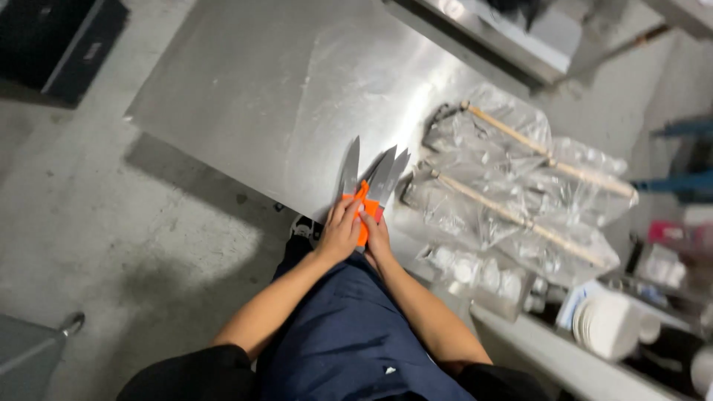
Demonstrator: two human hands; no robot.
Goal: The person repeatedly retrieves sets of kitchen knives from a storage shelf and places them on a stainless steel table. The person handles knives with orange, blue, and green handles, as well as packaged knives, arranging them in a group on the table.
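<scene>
Steel table (275,89) — knives (375,178) beneath both hands' fingertips.

On the steel desk (275,89) lie 3 grey-bladed knives with orange handles (369,186), 2 long pale wooden sticks (549,160) on 1 crumpled clear plastic sheet (490,200), and 1 stack of white plates (605,323).

Your left hand (340,232) and right hand (378,236) covered most of the orange knife handles (362,212), so you couldn't count them. The stacked plates (610,324) were blurry, and the black box (59,41) got cropped.
</scene>
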